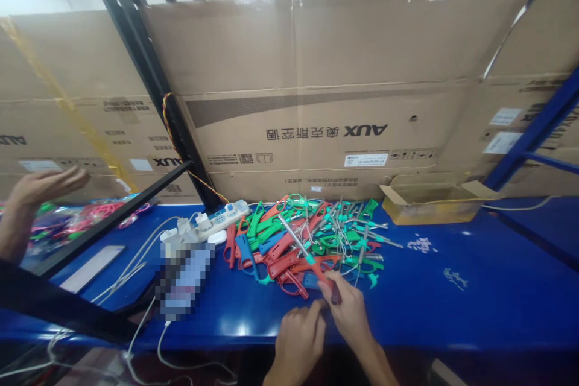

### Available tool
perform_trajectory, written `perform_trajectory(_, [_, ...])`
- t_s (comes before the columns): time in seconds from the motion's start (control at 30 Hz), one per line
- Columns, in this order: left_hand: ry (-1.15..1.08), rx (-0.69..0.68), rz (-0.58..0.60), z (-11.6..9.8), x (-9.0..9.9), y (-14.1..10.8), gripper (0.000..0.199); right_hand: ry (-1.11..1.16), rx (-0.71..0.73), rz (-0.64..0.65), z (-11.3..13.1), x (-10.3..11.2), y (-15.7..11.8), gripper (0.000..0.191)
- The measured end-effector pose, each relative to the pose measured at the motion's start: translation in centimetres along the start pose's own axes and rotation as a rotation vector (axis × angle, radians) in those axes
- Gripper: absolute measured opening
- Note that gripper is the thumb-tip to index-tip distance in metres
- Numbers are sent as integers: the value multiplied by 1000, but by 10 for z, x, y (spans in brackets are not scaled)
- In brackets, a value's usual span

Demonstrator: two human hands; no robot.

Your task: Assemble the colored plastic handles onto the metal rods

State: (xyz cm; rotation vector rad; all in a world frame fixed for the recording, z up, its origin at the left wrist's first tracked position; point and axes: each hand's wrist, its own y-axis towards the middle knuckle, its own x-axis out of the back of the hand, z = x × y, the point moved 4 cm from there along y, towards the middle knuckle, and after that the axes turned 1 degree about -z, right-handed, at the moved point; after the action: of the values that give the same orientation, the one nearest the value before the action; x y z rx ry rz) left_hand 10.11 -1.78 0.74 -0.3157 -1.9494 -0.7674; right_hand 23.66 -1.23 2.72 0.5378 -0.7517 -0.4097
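My right hand [347, 307] is wrapped round the red handle of a lighter [319, 269] with a long metal tube, which points up and to the left. Just left of it, at the table's front edge, my left hand [298, 338] is closed, its fingers curled in near the handle's lower end; what it holds, if anything, is hidden. Beyond both hands lies a pile of red, green and blue lighter parts [289, 244], with metal tubes and thin wires on its right side.
A power strip [221, 222] and a phone [187, 283] with cables lie left of the pile. An open yellow box [432, 208] stands at the back right, near small white pieces [422, 244]. Another person's hand [49, 187] is beyond the black frame [158, 84] at left.
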Motion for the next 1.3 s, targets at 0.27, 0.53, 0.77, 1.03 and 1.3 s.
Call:
perform_trajectory(0.27, [17, -41, -65, -1, 1, 0, 29, 14, 11, 1, 1, 1, 2, 41])
perform_trajectory(0.53, [17, -11, 5, -1, 1, 1, 29, -23, -17, -27, -1, 1, 1, 42])
perform_trajectory(0.77, [25, -10, 0, -1, 0, 1, 28, -26, -15, 1, -2, 0, 0, 43])
perform_trajectory(1.03, [106, 2, -3, 2, -5, -1, 25, -30, 36, 79, 1, -5, 1, 36])
perform_trajectory(1.3, [81, 46, 54, 5, -9, -2, 25, -53, 14, 41, 2, -5, 1, 38])
